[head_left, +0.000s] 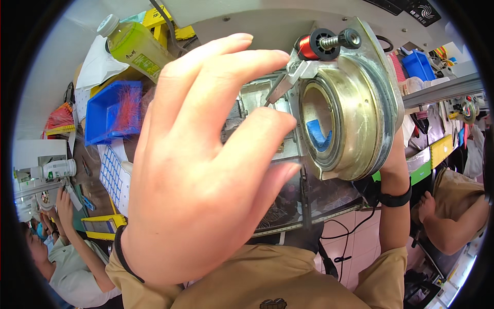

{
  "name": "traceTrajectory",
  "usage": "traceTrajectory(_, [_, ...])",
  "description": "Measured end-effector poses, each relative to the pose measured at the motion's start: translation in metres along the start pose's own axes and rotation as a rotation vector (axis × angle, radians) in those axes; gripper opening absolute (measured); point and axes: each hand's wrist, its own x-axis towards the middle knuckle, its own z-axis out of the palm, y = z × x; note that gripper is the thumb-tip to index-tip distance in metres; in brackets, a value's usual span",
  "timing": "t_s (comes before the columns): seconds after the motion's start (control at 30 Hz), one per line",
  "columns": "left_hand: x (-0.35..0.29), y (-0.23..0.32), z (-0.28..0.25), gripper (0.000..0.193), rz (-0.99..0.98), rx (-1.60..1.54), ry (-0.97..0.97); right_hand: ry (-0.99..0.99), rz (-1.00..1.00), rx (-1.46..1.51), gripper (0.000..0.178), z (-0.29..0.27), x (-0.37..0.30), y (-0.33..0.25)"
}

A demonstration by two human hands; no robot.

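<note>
My left hand (200, 149) fills the middle of the view, fingers bent and apart, with nothing seen between them. Its fingertips are around a pointed metal arm (288, 82) beside a brass-coloured ring head (347, 118) of a machine. Whether they touch the arm, I cannot tell. Inside the ring a blue piece (318, 135) shows. Above it sits a small spool of red wire (310, 47) with a spring and a black knob (349, 38). Behind the ring, my right hand (397, 159) shows only near the wrist; its fingers are hidden.
At left lie a blue tray (98, 116) with fine red wire strands and a green drink bottle (135, 46). A blue-and-white grid sheet (112, 172) is below the tray. Co-workers sit on both sides, one arm (77, 232) at left. Black cables (350, 232) hang below the bench.
</note>
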Motion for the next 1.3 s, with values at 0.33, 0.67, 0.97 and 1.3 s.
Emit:
traceTrajectory(0.33, [-0.002, 0.001, -0.001, 0.021, 0.029, 0.109, -0.016, -0.073, -0.092, -0.142, 0.017, 0.000, 0.004, -0.008])
traceTrajectory(0.67, [-0.001, 0.007, -0.007, 0.028, 0.099, 0.066, 0.008, -0.090, -0.073, -0.078, 0.011, -0.003, 0.004, -0.002])
traceTrajectory(0.97, [-0.005, 0.002, 0.010, 0.012, 0.045, 0.130, 0.077, -0.057, -0.048, -0.099, 0.010, -0.001, 0.002, -0.002])
traceTrajectory(1.3, [-0.081, -0.047, 0.011, 0.018, -0.176, -0.220, 0.206, 0.198, 0.053, -0.419, 0.031, -0.046, -0.038, -0.009])
